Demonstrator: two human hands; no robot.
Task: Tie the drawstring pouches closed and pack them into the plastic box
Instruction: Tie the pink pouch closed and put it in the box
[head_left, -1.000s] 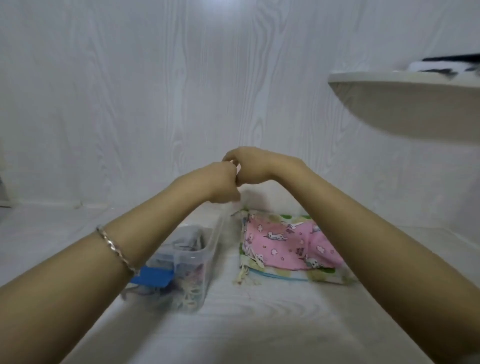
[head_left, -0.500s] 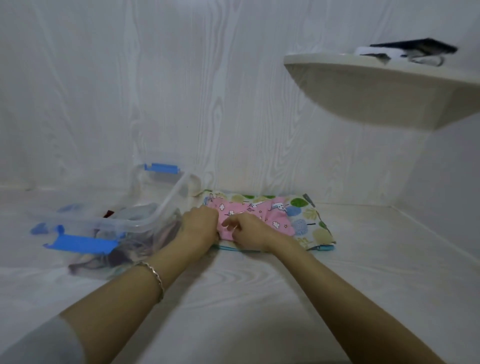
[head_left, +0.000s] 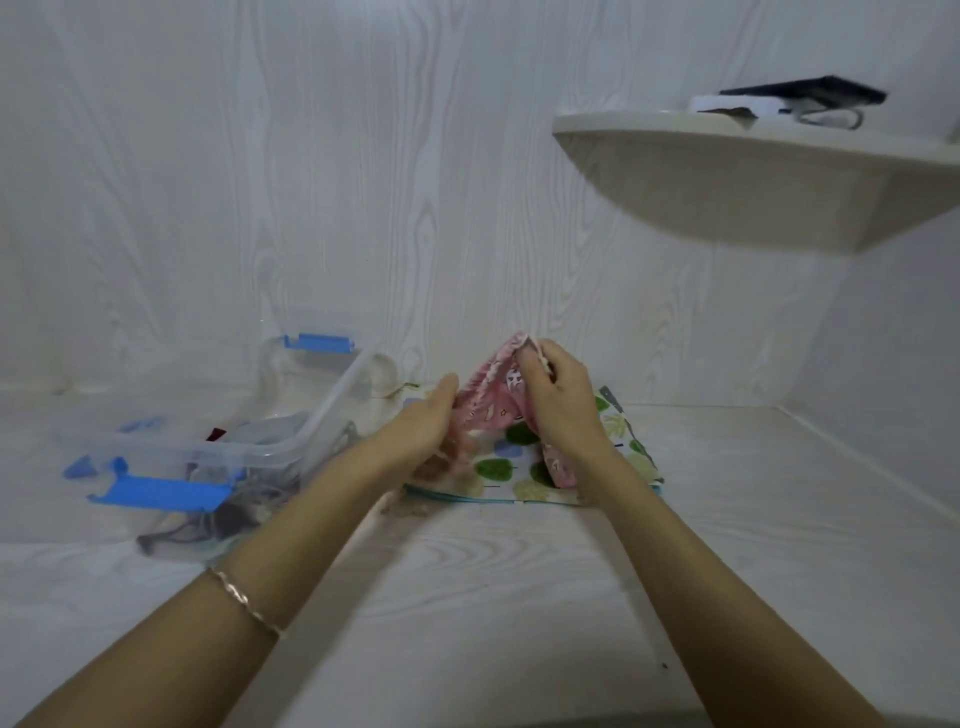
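A: Where is the pink pouch (head_left: 491, 400)?

B: Lifted off the stack, held up between both hands near the back wall; its gathered top edge points upward, and its lower end hangs behind the right wrist.

A: And the right hand (head_left: 558, 397)?

B: Its fingers are pinched on the top edge of the pink pouch, where a pale cord (head_left: 540, 356) shows just above the knuckles.

A: The left hand (head_left: 428, 421)?

B: It is against the left side of the same pouch with the fingers curled toward the cloth; that part is blurred, so I cannot tell whether it grips or only presses; a bracelet (head_left: 244, 603) sits on that wrist.

A: What lies under the pouch?

B: A leaf-print pouch (head_left: 621, 447) flat on the pale surface (head_left: 493, 571), with a blue-edged one beneath it, only its rim showing.

A: And the plastic box (head_left: 311, 431)?

B: Just left of the stack, clear with blue clips (head_left: 156, 491), lid off; dark cloth and cords lie inside, too muddled to sort out.
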